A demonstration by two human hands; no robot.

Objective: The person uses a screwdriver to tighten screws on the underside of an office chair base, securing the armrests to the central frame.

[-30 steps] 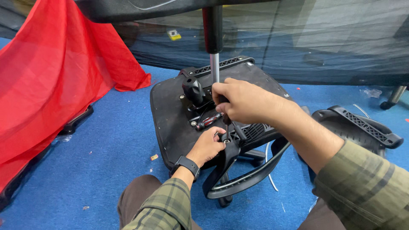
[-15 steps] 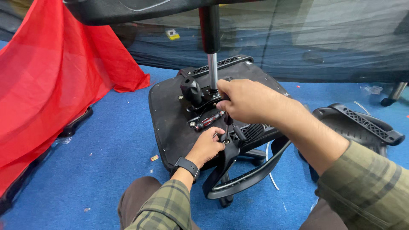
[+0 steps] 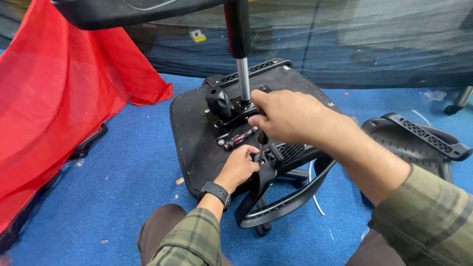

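An upturned black chair seat (image 3: 197, 138) lies on the floor, its gas cylinder (image 3: 243, 79) rising from the mechanism. My right hand (image 3: 288, 116) is closed on a thin dark tool (image 3: 261, 145) that points down into the black armrest bracket (image 3: 276, 170). My left hand (image 3: 239, 170), with a black watch on its wrist, rests against that bracket with its fingers pinched around the tool's tip. A screwdriver with a red and black handle (image 3: 240, 138) lies on the seat just above my left hand.
Blue carpet (image 3: 123, 167) covers the floor. A red cloth (image 3: 59, 98) drapes over something at the left. A separate black chair part (image 3: 419, 140) lies at the right. The chair base (image 3: 133, 10) hangs overhead, and dark netting (image 3: 374, 44) runs along the back.
The view has shifted slightly. Both hands stay at the armrest bracket, with the right hand's grip on the tool barely moved.
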